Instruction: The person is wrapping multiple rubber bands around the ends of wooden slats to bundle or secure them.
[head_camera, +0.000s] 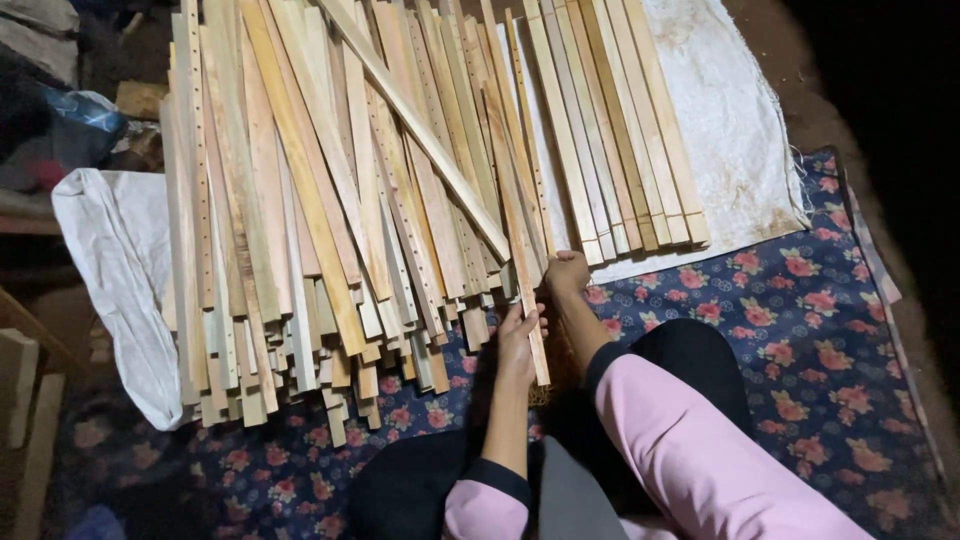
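Head view, left hand (518, 340): fingers closed around the near end of a thin wooden slat (520, 250), close to the person's lap.
Head view, right hand (567, 272): curled shut on the same slat further up, just below the pile's edge.
Slat position: lies tilted on the right part of the big slat pile (330, 200), its lower end reaching over the floral mat (800, 330).
Surroundings: a smaller slat row (620, 130) rests on a white sack (730, 120); white cloth (120, 270) at left.
Risk: loosely stacked slats could slide if the held one drags neighbours; rough edges could splinter fingers.
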